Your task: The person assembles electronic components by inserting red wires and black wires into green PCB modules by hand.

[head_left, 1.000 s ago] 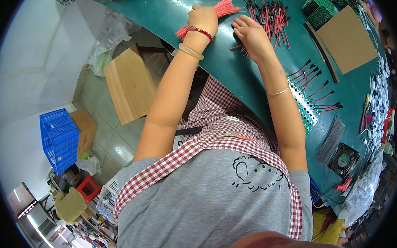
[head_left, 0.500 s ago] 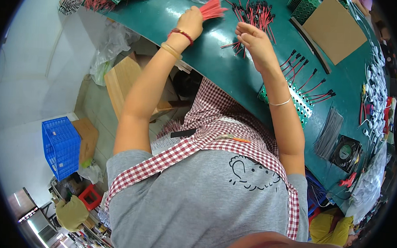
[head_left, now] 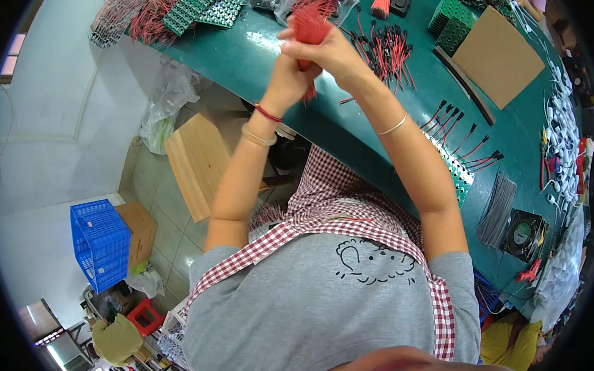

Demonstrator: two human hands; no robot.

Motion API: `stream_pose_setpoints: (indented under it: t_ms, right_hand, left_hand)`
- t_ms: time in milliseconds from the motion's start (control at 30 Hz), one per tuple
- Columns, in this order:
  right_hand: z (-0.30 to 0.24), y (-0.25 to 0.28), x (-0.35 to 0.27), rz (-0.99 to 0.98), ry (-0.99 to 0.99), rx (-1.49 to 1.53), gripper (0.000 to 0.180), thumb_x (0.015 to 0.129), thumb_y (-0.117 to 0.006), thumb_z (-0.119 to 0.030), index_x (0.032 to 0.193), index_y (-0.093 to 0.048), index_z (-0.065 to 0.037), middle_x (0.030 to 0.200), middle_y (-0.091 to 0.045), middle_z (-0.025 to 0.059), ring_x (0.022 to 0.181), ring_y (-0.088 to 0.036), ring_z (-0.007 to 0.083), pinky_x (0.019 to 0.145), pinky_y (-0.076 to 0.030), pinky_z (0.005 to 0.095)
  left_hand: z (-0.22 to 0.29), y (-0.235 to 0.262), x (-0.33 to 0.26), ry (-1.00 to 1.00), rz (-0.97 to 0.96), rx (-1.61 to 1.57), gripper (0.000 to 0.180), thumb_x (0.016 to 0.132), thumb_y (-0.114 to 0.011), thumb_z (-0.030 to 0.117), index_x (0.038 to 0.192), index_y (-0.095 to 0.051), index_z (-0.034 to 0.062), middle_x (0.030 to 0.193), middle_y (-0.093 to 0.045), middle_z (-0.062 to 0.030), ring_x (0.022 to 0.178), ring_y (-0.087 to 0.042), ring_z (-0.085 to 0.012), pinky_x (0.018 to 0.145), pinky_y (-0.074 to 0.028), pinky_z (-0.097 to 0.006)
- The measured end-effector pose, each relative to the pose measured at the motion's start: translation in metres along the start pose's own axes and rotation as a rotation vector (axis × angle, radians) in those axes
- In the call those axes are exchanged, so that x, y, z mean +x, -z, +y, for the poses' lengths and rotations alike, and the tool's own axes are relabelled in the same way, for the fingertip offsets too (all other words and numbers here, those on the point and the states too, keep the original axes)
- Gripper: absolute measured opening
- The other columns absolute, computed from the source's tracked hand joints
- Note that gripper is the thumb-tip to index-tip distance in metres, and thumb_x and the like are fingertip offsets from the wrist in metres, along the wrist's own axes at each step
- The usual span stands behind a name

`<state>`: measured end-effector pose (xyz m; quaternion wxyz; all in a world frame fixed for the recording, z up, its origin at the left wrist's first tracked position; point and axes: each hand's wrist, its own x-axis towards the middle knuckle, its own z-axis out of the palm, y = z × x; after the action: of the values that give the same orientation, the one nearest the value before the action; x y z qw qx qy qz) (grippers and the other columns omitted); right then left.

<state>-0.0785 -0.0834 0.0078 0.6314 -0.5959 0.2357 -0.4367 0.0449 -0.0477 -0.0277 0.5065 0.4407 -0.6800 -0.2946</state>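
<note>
Both hands are closed around one bundle of thin red wires (head_left: 310, 27), held upright above the green table near its front edge. My left hand (head_left: 288, 80) grips it low, and the lower wire ends stick out beneath. My right hand (head_left: 329, 53) wraps round the bundle higher up, its thumb across the front. The bundle's top is blurred by motion. Just right of my hands lies a loose pile of red-and-black leads with black connectors (head_left: 390, 51). Near my right forearm, a green circuit board panel (head_left: 461, 183) has several such leads standing off it.
Behind the hands lies a clear plastic bag (head_left: 348, 3) with red wires. Green board panels (head_left: 197, 7) and wire bundles fill the far left. On the right are a cardboard sheet (head_left: 501, 58), a dark strip (head_left: 464, 85), grey wires (head_left: 496, 211) and a black fan (head_left: 523, 234).
My right hand has moved left and closed on the red wire bundle, which only my left hand held before. The bundle has turned from slanting rightward to upright. The whole view has shifted slightly.
</note>
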Motion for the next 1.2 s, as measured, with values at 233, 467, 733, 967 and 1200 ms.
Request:
stream_pose_setpoints:
  t_ms: [233,467,733,967,1200]
  right_hand:
    - [0.013,-0.015,-0.015,0.07,0.053,0.081,0.048,0.073,-0.076,-0.005,0.114,-0.052,-0.002,0.095,-0.065,0.006,0.097,-0.061,0.0156,0.09,-0.048,0.0311]
    - [-0.005,-0.028,-0.016,-0.015,0.21,-0.106,0.077,0.07,-0.077,-0.007,0.134,-0.036,-0.006,0.113,-0.059,0.0114,0.108,-0.057,0.019,0.095,-0.045,0.0347]
    - [-0.021,-0.012,-0.013,-0.159,0.22,-0.067,0.077,0.082,-0.068,-0.038,0.14,-0.03,-0.006,0.123,-0.053,0.0158,0.114,-0.055,0.0263,0.1,-0.042,0.0385]
    - [-0.024,-0.016,-0.008,-0.192,-0.046,-0.007,0.077,0.094,-0.018,-0.065,0.133,-0.044,-0.004,0.13,-0.052,0.016,0.12,-0.051,0.0226,0.105,-0.035,0.0369]
    - [-0.021,0.023,-0.033,-0.037,0.183,-0.621,0.059,0.092,-0.053,-0.03,0.14,-0.034,-0.002,0.14,-0.042,0.0172,0.132,-0.038,0.0275,0.108,-0.03,0.0369]
  left_hand:
    - [-0.025,-0.023,-0.016,-0.083,0.23,-0.03,0.024,0.073,-0.068,0.003,0.096,-0.062,-0.0002,0.089,-0.066,-0.0103,0.083,-0.064,-0.0198,0.072,-0.05,-0.032]
    - [-0.012,-0.029,-0.027,-0.013,0.325,-0.468,0.02,0.082,-0.063,0.0,0.102,-0.061,-0.0013,0.095,-0.064,-0.0044,0.099,-0.057,-0.0129,0.081,-0.049,-0.03]
    - [-0.001,-0.026,-0.027,0.034,0.324,-0.406,0.018,0.077,-0.069,0.002,0.094,-0.064,-0.0022,0.08,-0.066,-0.0016,0.072,-0.059,-0.0075,0.062,-0.048,-0.025]
    - [-0.013,-0.023,-0.025,0.157,0.21,-0.321,0.004,0.084,-0.061,-0.002,0.087,-0.059,0.0008,0.073,-0.061,-0.0035,0.067,-0.06,-0.0105,0.063,-0.051,-0.026]
    - [0.002,-0.007,-0.014,0.284,0.377,-1.126,0.013,0.091,-0.06,0.014,0.085,-0.051,0.0063,0.07,-0.054,-0.0036,0.066,-0.057,-0.015,0.07,-0.052,-0.033]
